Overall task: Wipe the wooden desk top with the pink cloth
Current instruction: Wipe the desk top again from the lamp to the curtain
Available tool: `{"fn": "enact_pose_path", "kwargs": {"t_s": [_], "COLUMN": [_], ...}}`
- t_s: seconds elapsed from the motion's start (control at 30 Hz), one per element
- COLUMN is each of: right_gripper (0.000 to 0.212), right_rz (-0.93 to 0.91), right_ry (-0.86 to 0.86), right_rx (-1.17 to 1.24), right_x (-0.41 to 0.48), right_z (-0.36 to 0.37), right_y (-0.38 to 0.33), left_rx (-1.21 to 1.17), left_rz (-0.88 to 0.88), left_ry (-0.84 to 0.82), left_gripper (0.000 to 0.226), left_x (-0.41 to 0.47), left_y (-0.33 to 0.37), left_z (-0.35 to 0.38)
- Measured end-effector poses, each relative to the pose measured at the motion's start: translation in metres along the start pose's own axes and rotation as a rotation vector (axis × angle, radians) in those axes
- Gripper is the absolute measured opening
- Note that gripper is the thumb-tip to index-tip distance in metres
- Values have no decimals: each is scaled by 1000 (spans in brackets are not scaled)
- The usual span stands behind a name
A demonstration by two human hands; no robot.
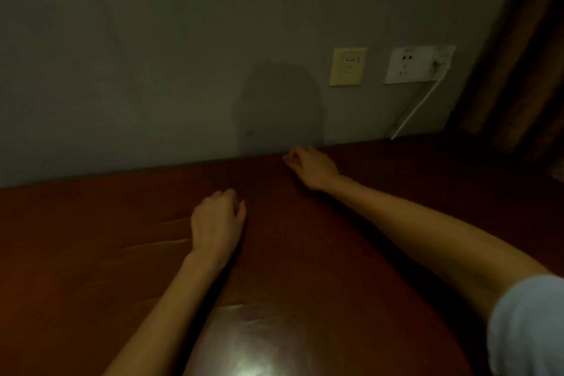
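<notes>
The dark reddish wooden desk top fills the lower half of the head view and runs back to a grey wall. My left hand rests on the desk near the middle, knuckles up and fingers curled under, with nothing visible in it. My right hand reaches farther back and sits at the desk's rear edge against the wall. Its fingers are curled too, and I see nothing in them. No pink cloth shows anywhere in the dim light.
On the wall above the desk's back right are a yellowish wall plate and a white socket. A white cable runs from the socket down to the desk edge. A brown curtain hangs at the far right.
</notes>
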State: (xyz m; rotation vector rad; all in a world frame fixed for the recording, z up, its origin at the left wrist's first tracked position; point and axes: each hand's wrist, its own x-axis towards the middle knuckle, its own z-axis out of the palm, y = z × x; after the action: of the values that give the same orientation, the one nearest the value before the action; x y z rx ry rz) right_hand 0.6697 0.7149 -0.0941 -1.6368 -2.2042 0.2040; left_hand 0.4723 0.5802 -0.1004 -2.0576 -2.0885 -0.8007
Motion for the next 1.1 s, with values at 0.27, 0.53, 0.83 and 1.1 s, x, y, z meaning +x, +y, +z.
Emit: {"fn": "enact_pose_path", "kwargs": {"t_s": [0.27, 0.53, 0.83, 1.1], "right_gripper": [13, 39, 36, 41], "right_rz": [-165, 353, -169, 278], "right_ry": [-77, 98, -69, 67], "right_rx": [46, -86, 12, -110], "right_x": [-85, 21, -70, 5], "right_z": [-46, -33, -44, -48], "right_y": [65, 102, 58, 128], "left_rx": [-92, -88, -80, -56], "left_rz": [66, 69, 77, 58], "left_ry": [-26, -23, -23, -39], "left_gripper": [23, 25, 25, 23], "left_x": [1, 11, 8, 9], "left_y": [19, 21, 19, 27], "left_z": [16, 17, 16, 17]}}
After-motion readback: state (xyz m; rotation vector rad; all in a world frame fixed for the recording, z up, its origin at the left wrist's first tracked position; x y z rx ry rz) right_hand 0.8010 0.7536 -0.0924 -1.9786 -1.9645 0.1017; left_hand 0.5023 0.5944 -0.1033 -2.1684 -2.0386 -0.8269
